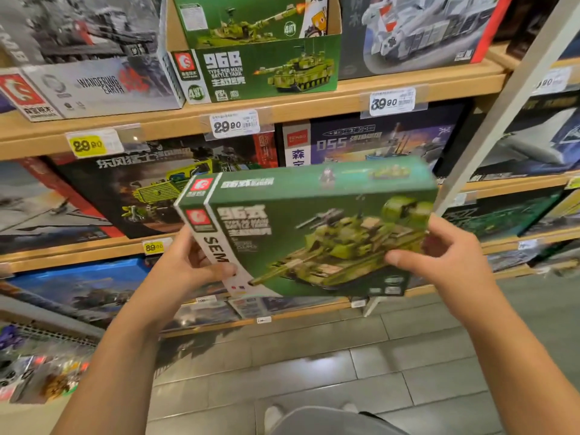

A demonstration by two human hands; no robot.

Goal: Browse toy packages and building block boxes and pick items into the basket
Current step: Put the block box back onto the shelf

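Green cardboard dominates the scene: a building block box (314, 233) printed with an olive-and-tan tank, a red logo square and a white side band is held in mid-air in front of a toy aisle's wooden shelves (314, 102), above a grey tiled floor (345, 365). The left hand (191, 265) grasps the box's white-banded left end, thumb on the front face and fingers curled behind it. The right hand (445, 255) grasps the lower right corner, thumb pressed on the front and fingers wrapped around the right edge. The box is tilted, its top panel facing the camera.

On the upper shelf, an open display carton (260, 70), green-fronted and marked "96B", holds another green tank box (241, 23) standing upright inside it. A grey "Wandering Earth" box (94, 80) stands to its left, and a box showing a white vehicle (417, 29) to its right. Price tags (234, 124) along the shelf edges read 29.90 and 39.90. Darker boxes, 1 marked "055" (373, 142), fill the shelf directly behind the held box.
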